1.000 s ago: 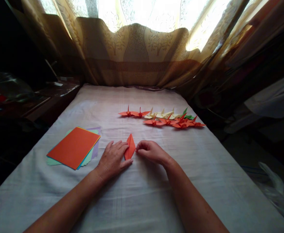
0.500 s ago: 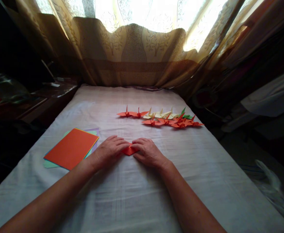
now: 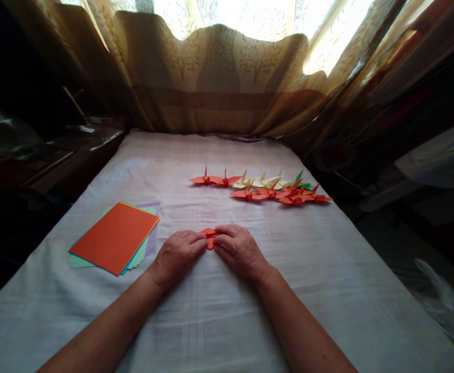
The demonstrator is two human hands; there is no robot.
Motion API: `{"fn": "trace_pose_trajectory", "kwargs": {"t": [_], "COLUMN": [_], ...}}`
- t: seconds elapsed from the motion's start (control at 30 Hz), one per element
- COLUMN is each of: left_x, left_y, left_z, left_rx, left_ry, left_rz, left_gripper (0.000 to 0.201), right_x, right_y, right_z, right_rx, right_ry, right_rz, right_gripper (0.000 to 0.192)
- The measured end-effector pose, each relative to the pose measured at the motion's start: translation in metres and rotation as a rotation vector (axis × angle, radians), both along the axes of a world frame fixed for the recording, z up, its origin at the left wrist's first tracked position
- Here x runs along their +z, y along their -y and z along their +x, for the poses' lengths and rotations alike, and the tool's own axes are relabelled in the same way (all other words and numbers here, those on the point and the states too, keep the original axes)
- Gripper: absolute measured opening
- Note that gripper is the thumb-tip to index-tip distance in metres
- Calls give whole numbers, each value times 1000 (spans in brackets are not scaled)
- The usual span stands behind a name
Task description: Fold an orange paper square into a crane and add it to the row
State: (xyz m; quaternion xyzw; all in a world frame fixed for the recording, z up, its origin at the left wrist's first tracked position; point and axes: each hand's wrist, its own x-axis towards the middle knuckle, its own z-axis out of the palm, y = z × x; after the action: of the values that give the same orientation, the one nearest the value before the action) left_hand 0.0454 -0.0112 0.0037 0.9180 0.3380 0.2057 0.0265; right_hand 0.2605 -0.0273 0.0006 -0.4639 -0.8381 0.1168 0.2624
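Observation:
A small folded orange paper piece (image 3: 210, 237) lies on the white cloth-covered table (image 3: 219, 321), mostly hidden under my fingers. My left hand (image 3: 178, 255) presses on its left side and my right hand (image 3: 239, 250) presses on its right side, fingertips meeting over it. A stack of coloured paper sheets (image 3: 115, 237) with an orange sheet on top lies to the left of my left hand. Behind my hands, a row of finished paper cranes (image 3: 261, 187) in orange, cream and green stands on the cloth.
Patterned curtains (image 3: 227, 77) hang behind the far end of the table, with bright light above. A dark cluttered shelf (image 3: 36, 155) sits to the left. White fabric (image 3: 436, 155) and dark floor lie beyond the table's right edge.
One second ago the orange piece stood as a tall diamond, held by my left hand. Both hands have since come together and pressed it down flat, much smaller.

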Motion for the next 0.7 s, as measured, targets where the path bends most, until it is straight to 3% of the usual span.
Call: {"fn": "trace_pose_trajectory", "kwargs": {"t": [0.7], "left_x": [-5], "left_y": [0], "left_z": [1], "left_rx": [79], "left_ry": [105], "left_rz": [-46], "left_gripper": [24], "right_x": [-5], "right_y": [1], "right_z": [-2], "right_rx": [-61], "right_ry": [-28], "right_rz": [30], "right_gripper": [12]}}
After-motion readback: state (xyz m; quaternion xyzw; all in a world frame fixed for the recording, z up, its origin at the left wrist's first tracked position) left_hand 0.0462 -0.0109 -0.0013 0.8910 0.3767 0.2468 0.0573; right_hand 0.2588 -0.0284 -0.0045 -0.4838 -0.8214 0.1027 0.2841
